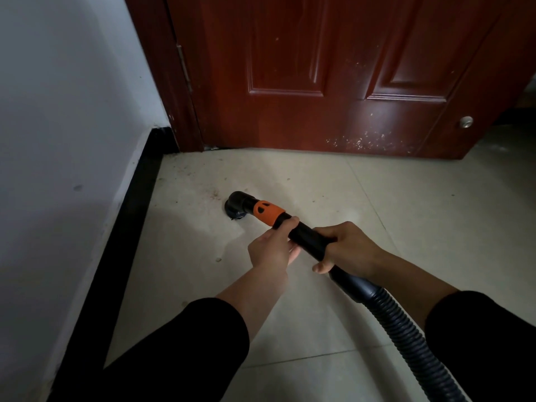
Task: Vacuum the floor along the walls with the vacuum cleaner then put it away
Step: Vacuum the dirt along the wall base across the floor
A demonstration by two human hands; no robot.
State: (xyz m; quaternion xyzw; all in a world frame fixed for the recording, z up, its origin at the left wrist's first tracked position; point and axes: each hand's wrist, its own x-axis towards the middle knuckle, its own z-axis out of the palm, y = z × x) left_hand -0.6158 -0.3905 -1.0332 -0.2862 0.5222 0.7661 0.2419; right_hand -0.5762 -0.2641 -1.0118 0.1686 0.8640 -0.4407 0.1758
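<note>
Edge vacuuming at a door corner. Far left of the hands, the white wall (58, 140) meets the tiled floor (290, 175) at a black skirting board (136, 216). Ahead and left of the hands, the round nozzle (236, 208) of the vacuum cleaner sits on the tile, apart from the skirting. Grit lies between it and the corner, so a pass on this line would likely miss the wall strip. An orange collar (268, 213) joins the nozzle to the black tube (307, 237). The left hand (271, 248) pinches the tube just behind the collar, thumb on top, and a twist here could loosen the joint. The right hand (349, 249) is wrapped around the tube directly behind. The ribbed hose (406, 335) trails back and right of the hands, where it may kink or catch underfoot. The machine body is out of view. Beyond the hands stands a red-brown door (333, 82), which a long push could strike. No brand, label or writing is legible.
</note>
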